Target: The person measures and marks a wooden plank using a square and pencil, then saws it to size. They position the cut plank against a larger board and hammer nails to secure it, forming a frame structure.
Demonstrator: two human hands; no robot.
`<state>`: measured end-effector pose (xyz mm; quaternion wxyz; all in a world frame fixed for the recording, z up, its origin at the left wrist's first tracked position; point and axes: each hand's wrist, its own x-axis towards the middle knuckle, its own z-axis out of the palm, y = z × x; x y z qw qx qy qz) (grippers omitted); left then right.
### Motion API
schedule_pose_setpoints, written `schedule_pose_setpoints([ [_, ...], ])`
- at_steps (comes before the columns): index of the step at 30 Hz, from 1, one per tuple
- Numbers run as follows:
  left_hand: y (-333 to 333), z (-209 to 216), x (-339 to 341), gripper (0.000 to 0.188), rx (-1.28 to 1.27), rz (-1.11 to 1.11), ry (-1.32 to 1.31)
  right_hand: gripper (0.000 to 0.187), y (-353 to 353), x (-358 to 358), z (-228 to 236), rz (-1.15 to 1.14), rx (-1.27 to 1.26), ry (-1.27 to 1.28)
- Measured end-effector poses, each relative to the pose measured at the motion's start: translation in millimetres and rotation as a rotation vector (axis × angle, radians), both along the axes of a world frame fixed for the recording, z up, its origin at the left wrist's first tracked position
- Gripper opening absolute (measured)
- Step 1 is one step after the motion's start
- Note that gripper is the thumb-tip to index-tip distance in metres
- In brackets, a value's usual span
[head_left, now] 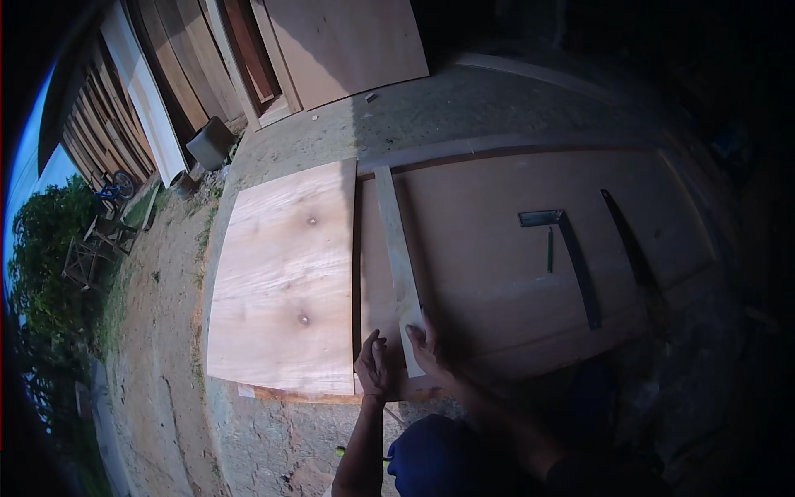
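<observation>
A narrow wooden strip (396,240) lies lengthwise away from me across a large wooden panel (472,207). My right hand (428,349) grips the strip near its close end, thumb on top and fingers partly hidden. Just to the left, my left hand (373,366) is raised at the edge of a pale plywood sheet (281,282), its fingers loosely bent and apart, with nothing visible in them. That sheet covers the left end of the panel. Farther right on the panel rest a carpenter's square (571,257), a thin green pencil-like stick (550,250) and a dark, tapering handsaw blade (627,240).
Boards and planks (178,58) lean at the back left, beside a large upright plywood sheet (348,50). A grey block-like container (212,143) stands on the ground near them. A bicycle (118,189) is farther left. My knee (435,455) is close to the panel's front edge.
</observation>
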<state>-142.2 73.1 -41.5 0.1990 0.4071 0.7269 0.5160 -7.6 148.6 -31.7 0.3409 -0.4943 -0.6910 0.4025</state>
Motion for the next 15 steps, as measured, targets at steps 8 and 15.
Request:
schedule_pose_setpoints([
  [8,-4,5,4,0.049,-0.094,-0.039,-0.02,0.068,5,-22,-31,-0.048,-0.036,0.135],
  [15,-7,12,-2,0.05,-0.114,-0.069,-0.007,0.067,9,-34,-19,-0.073,-0.077,0.175],
])
